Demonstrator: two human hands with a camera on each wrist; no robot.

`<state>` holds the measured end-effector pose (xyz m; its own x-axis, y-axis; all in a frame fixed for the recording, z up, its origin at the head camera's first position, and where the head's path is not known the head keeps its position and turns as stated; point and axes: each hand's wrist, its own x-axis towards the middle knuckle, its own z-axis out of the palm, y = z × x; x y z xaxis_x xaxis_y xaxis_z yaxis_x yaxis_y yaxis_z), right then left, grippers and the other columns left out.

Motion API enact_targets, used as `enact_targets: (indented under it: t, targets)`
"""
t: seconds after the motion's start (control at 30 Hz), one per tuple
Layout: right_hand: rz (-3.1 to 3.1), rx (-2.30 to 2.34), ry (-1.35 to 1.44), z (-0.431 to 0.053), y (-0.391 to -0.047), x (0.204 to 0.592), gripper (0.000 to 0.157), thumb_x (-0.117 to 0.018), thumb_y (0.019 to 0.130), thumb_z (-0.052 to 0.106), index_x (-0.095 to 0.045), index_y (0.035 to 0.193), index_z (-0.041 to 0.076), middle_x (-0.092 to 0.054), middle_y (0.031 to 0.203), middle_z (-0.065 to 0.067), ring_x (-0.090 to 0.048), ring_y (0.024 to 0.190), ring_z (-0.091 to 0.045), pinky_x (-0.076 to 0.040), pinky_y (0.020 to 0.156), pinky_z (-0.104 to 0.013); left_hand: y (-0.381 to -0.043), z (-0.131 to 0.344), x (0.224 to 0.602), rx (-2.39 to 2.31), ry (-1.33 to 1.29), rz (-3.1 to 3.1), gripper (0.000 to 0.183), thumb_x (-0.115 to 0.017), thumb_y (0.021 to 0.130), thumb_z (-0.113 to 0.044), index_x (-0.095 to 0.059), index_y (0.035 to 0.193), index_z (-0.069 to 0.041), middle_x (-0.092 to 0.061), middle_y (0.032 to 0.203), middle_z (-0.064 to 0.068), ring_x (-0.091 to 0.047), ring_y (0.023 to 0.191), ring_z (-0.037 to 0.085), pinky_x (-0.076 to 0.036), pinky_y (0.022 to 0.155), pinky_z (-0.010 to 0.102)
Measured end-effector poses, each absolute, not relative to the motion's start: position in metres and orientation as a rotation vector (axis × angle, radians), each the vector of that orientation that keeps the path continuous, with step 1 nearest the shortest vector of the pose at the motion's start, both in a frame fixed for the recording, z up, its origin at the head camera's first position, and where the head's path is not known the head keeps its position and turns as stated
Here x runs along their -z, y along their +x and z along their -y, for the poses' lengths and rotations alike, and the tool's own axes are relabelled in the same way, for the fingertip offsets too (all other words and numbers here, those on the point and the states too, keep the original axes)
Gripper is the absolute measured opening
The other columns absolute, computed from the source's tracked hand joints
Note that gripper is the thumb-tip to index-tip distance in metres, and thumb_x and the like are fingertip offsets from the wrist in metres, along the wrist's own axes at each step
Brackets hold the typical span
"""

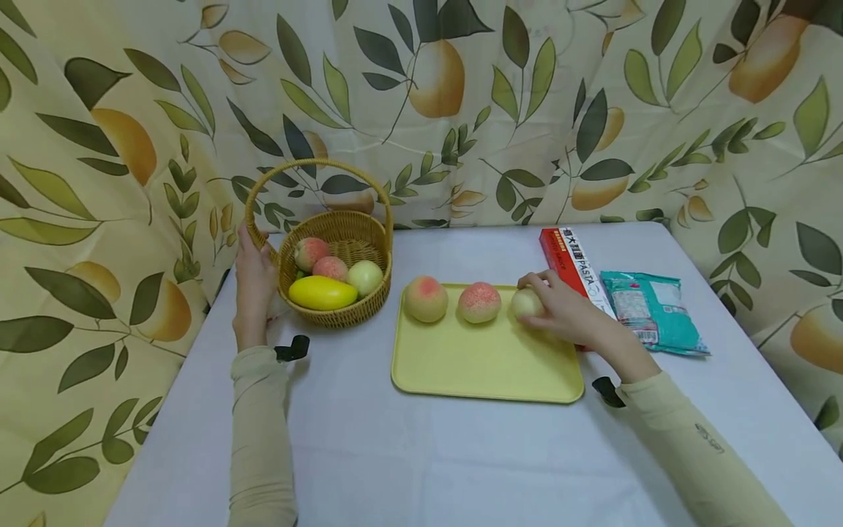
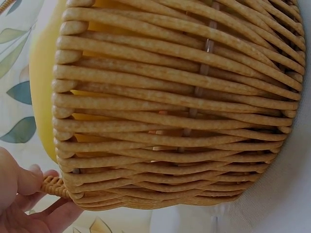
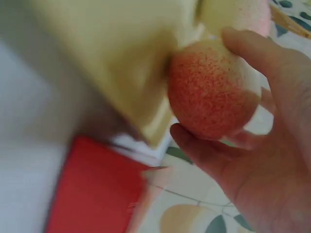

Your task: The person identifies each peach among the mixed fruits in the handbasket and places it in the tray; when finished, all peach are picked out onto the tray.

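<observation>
At the left, my left hand (image 1: pixel 255 274) grips the base of the handle (image 1: pixel 252 219) of a wicker basket (image 1: pixel 339 316). In the left wrist view, thumb and fingers close round that handle beside the woven wall. Inside the basket lie two reddish peaches (image 1: pixel 311 253), a pale green round fruit (image 1: pixel 365 278) and a long yellow mango-like fruit (image 1: pixel 323 293). My right hand (image 1: pixel 560 307) holds a peach (image 3: pixel 214 92) at the right end of a yellow tray (image 1: pixel 487 359). Its red speckled side shows in the right wrist view. Two other peaches (image 1: pixel 479 302) sit along the tray's back.
Right of the tray lie a red and white pasta box (image 1: pixel 573 263) and a teal packet (image 1: pixel 652 311), close to my right forearm. A white cloth covers the table (image 1: pixel 356 439). Behind it hangs a leaf-and-fruit patterned curtain (image 1: pixel 421 161).
</observation>
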<state>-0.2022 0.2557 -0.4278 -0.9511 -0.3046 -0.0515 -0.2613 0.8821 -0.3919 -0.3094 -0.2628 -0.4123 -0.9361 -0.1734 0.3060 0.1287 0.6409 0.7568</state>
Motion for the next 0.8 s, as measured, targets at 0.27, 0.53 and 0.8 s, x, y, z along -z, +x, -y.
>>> enact_targets:
  t: [0.27, 0.53, 0.8]
  targets:
    - [-2.957, 0.557, -0.423, -0.263, -0.195, 0.433, 0.067, -0.070, 0.097, 0.037, -0.037, 0.149, 0.012, -0.043, 0.139, -0.026, -0.051, 0.116, -0.040, -0.054, 0.094, -0.058, -0.308, 0.263, 0.414, 1.186, 0.027, 2.505, 0.060, -0.038, 0.109, -0.004, -0.012, 0.161, -0.021, -0.048, 0.150, 0.022, -0.050, 0.136, 0.045, -0.041, 0.117, 0.059]
    - [-2.966, 0.502, -0.482, -0.264, -0.194, 0.431, 0.073, -0.074, 0.094, 0.035, -0.039, 0.153, 0.012, -0.044, 0.146, -0.025, -0.049, 0.124, -0.042, -0.051, 0.097, -0.059, -0.309, 0.264, 0.415, 1.185, 0.044, 2.510, 0.060, -0.037, 0.109, -0.004, -0.012, 0.161, -0.021, -0.048, 0.150, 0.022, -0.051, 0.136, 0.045, -0.042, 0.116, 0.060]
    - [-3.026, 0.448, -0.547, -0.254, -0.197, 0.428, 0.074, -0.075, 0.092, 0.037, -0.040, 0.153, 0.014, -0.033, 0.158, -0.029, -0.039, 0.139, -0.051, -0.038, 0.111, -0.070, -0.309, 0.263, 0.414, 1.202, 0.041, 2.511, 0.059, -0.037, 0.109, -0.005, -0.012, 0.161, -0.021, -0.047, 0.150, 0.021, -0.050, 0.136, 0.044, -0.042, 0.116, 0.059]
